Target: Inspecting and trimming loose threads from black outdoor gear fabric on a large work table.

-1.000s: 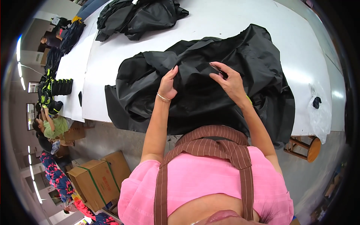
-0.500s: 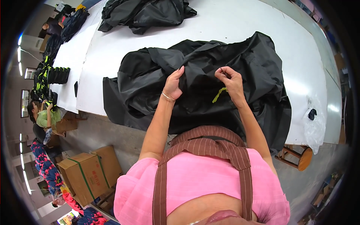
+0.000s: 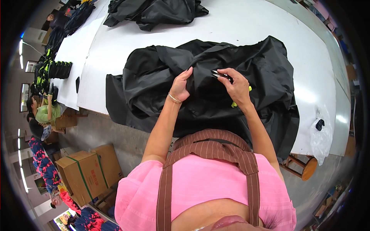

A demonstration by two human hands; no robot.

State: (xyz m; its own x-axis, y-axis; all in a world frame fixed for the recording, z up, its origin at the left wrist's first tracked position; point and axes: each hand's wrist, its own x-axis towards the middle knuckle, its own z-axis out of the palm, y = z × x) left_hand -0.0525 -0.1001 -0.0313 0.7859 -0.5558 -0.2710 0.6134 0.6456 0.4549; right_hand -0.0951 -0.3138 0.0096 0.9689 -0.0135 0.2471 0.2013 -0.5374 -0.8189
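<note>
A large crumpled piece of black fabric (image 3: 210,102) lies heaped on the white table before me. My left hand (image 3: 180,86) is closed on a fold of it, the thumb on top and the fingers partly hidden. In my right hand (image 3: 238,87) is a small pair of thread snips (image 3: 216,73), its bright blade tips pointing left toward the left hand, just over the fabric. A yellow-green strip (image 3: 234,104) shows beside and below my right hand; I cannot tell whether it is tied to the snips.
Another black fabric heap (image 3: 154,13) lies farther back on the white table (image 3: 111,50). At the right edge hangs a clear plastic bag (image 3: 322,136) above a wooden stool (image 3: 304,169). Cardboard boxes (image 3: 83,173) stand at lower left. A person in green (image 3: 44,113) works at far left.
The snips' blades now show in my right hand, pointing left; before, they were hidden in the fingers. The yellow-green strip has shifted right, partly behind that hand. My left hand keeps its hold.
</note>
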